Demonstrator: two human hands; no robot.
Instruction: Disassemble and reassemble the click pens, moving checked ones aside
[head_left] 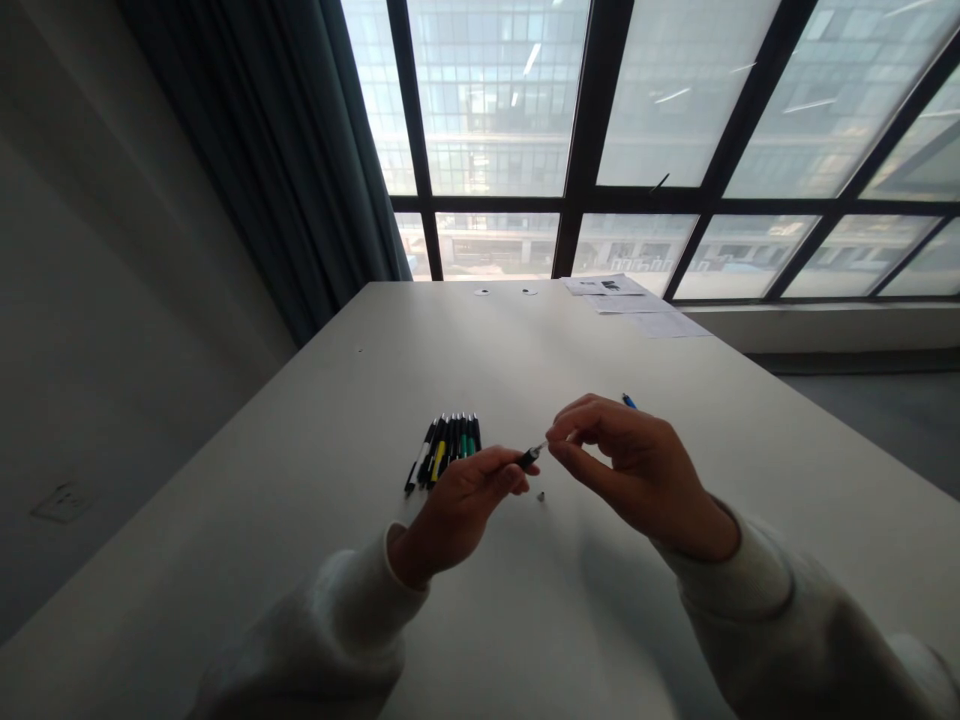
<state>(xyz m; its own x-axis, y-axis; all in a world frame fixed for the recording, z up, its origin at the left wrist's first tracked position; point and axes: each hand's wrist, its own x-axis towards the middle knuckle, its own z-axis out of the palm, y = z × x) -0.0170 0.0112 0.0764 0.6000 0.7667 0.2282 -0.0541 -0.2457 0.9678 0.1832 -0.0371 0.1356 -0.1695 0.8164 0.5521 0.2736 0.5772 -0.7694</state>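
My left hand (469, 500) is closed around a dark pen barrel (529, 457), its end pointing up and to the right. A thin pale refill (544, 445) sticks out of that end. The thumb and fingertips of my right hand (637, 465) pinch the refill's outer end, which they partly hide. Below the barrel, a small pen tip piece (541, 496) lies on the table. Just beyond my left hand, several pens (442, 445) lie side by side, mostly black with white, yellow and green parts. A blue pen (628, 400) is mostly hidden behind my right hand.
The white table (337, 560) stretches away to the windows. Printed sheets (630, 303) lie at its far right corner, and two small round fittings (481, 292) sit near the far edge. A dark curtain (285, 150) hangs at the left.
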